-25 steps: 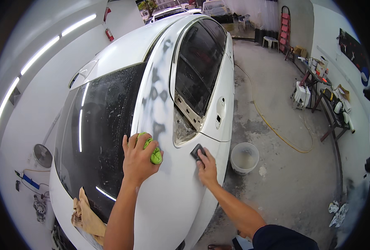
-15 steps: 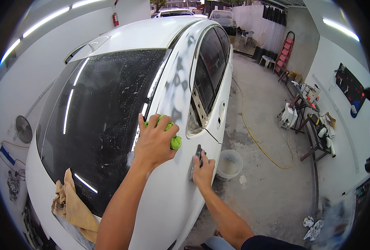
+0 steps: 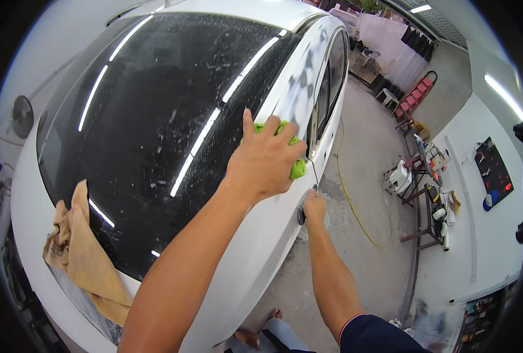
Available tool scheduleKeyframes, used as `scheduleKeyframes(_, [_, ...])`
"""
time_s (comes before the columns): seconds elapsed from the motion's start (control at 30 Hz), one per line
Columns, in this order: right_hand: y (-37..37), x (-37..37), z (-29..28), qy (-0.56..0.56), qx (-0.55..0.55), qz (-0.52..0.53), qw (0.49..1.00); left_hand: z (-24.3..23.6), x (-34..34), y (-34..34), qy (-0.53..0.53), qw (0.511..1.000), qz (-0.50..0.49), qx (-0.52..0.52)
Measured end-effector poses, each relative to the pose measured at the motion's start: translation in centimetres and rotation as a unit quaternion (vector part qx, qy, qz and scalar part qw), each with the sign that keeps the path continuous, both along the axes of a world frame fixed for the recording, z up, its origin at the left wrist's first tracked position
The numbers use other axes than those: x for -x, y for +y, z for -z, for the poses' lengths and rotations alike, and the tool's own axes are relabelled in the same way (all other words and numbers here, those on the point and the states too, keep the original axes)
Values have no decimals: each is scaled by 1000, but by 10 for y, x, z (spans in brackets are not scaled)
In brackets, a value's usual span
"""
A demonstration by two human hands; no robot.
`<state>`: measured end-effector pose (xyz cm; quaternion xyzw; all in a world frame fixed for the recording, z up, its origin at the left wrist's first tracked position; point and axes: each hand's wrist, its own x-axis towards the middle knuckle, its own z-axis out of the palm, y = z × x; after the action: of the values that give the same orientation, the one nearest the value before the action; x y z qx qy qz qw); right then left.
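Note:
A white car [image 3: 229, 259] with patches of grey primer on its roof pillar fills the middle, its dark rear window [image 3: 155, 117] dotted with white specks. My left hand [image 3: 267, 156] is pressed on the pillar beside that glass, its fingers over a crumpled bright green cloth [image 3: 298, 169]. Lower and to the right, my right hand [image 3: 315, 207] grips a dark sanding block [image 3: 301, 213] against the car's side panel. The block's working face is hidden. At the lower left of the glass drapes a tan cloth [image 3: 90, 259].
A translucent bucket [image 3: 302, 235] stands on the floor, mostly behind my right hand and the car. A yellow hose [image 3: 351, 197] runs along the concrete. Toward the right wall are a cluttered workbench [image 3: 429, 220] and a red stepladder [image 3: 415, 94]. A fan [image 3: 22, 116] is at the left.
My right hand has slid with the sanding block from the panel's upper face to its outer side. The left hand keeps the green cloth on the pillar. The view has tilted and shifted.

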<state>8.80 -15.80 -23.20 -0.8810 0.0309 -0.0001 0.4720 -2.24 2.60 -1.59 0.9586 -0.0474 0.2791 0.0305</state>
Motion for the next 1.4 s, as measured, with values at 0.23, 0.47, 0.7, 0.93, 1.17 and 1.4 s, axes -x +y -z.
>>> scheduleKeyframes(0.23, [6, -6, -1, -16, -60, 17, 998, 1, 2, 0, 6, 1000, -7, -3])
scheduleKeyframes(0.47, [9, 16, -10, -104, 30, -1, 994, -1, 0, 1, 17, 1000, 8, -1])
scheduleKeyframes(0.7, [13, 39, -31, -86, 53, -43, 994, -4, 0, -1, 4, 1000, 10, 3])
scheduleKeyframes(0.93, [8, 8, -10, -50, 48, -4, 998, -6, -1, -4, -2, 1000, 14, -1])
scheduleKeyframes(1.17, [-3, -2, 15, -54, 10, 47, 997, -8, -2, -8, 15, 1000, -3, -13])
scheduleKeyframes(1.4, [-2, 22, 0, -45, -13, 13, 999, -9, -3, -11, -10, 999, 0, -40])
